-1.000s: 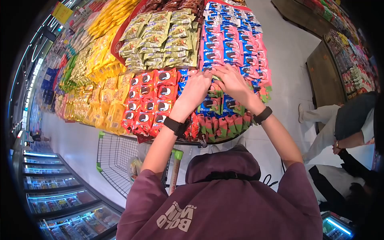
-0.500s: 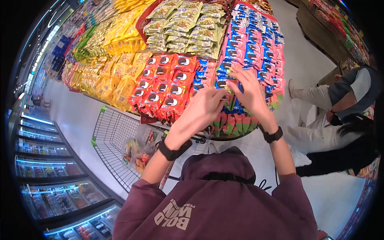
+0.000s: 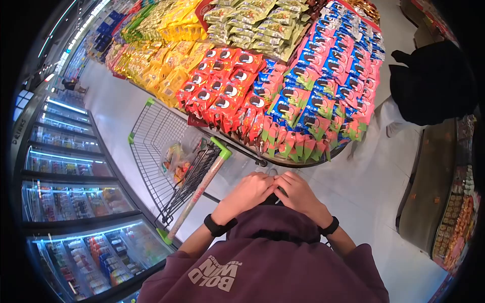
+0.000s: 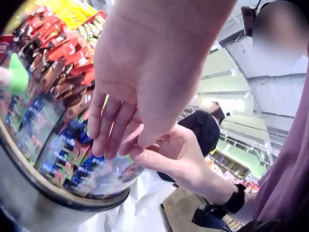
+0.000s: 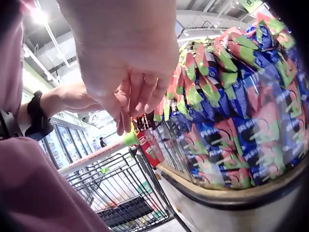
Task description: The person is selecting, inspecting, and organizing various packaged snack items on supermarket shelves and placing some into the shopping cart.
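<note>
Both hands are drawn back in front of the chest, their fingertips meeting. My left hand [image 3: 250,192] has loosely bent fingers with nothing visible in them; the left wrist view shows its fingers [image 4: 111,128] hanging relaxed. My right hand [image 3: 303,197] comes in from the other side, its thumb [image 4: 152,159] touching the left fingertips. In the right wrist view, the right fingers [image 5: 142,89] also hang loosely. Beyond the hands, blue, pink and green snack packs [image 3: 316,103] are piled on a rounded display. Red packs [image 3: 227,91] lie to their left.
A wire shopping cart [image 3: 154,136] with green corners stands to the left, a plastic bag of goods [image 3: 177,164] in it. Glass-topped freezers [image 3: 76,202] line the far left. A person in black [image 3: 432,83] stands right of the display, near a brown shelf unit [image 3: 427,171].
Both hands have left the blue packs and come back to the chest, fingertips together. The head view has shifted, showing more of the cart. The person at the right has changed position.
</note>
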`<state>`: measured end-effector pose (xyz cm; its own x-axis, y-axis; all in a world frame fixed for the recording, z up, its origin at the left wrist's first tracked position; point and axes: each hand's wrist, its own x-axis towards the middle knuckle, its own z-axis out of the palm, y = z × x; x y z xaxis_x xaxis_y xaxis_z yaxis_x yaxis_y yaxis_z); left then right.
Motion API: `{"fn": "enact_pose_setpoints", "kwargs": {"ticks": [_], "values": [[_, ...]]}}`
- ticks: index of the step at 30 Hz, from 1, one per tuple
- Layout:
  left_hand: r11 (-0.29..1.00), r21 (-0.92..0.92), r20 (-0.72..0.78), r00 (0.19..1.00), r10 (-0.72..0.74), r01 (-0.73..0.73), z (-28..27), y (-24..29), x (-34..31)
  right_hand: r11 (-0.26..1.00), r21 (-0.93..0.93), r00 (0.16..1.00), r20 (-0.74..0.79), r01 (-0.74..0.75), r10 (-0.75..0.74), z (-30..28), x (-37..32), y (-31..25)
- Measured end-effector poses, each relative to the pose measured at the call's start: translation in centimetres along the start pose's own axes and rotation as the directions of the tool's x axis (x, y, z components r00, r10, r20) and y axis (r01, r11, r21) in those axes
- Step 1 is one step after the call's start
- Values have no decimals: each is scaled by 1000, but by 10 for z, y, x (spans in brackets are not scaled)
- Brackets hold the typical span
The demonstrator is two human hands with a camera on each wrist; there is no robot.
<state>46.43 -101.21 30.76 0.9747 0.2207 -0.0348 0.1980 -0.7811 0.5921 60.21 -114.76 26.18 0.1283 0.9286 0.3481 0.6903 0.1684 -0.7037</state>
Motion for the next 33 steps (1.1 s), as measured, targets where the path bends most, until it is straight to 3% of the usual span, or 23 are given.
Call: {"fn": "enact_pose_setpoints", "kwargs": {"ticks": [2, 8, 17, 21, 23, 26, 29, 32, 33], "values": [[999, 37, 40, 999, -8, 7, 22, 2, -7, 997, 34, 996, 61, -63, 61, 5, -18, 7], [982, 178, 197, 976, -96, 61, 70, -5, -53, 988, 136, 986, 162, -70, 48, 31, -55, 9], [986, 163, 241, 967, -78, 39, 68, -29, -85, 981, 165, 971, 230, -105, 66, 64, -47, -6], [998, 29, 114, 992, -58, 55, 41, -47, -103, 993, 103, 972, 231, -65, 40, 83, -9, -14], [998, -3, 90, 994, -61, 61, 15, -57, -111, 995, 87, 978, 208, -45, 27, 98, 19, -25], [983, -177, -66, 996, -62, 49, -38, -75, -126, 996, 84, 980, 197, -5, -11, 117, 76, -53], [988, -157, -157, 987, -29, 4, -81, -114, -145, 995, 51, 977, 189, 86, -95, 141, 144, -81], [991, -118, -269, 959, -86, 56, -129, -154, -171, 982, 36, 946, 261, 187, -190, 166, 225, -104], [989, -77, -244, 959, -143, 128, -143, -167, -178, 967, 5, 926, 287, 253, -244, 178, 249, -104]]}}
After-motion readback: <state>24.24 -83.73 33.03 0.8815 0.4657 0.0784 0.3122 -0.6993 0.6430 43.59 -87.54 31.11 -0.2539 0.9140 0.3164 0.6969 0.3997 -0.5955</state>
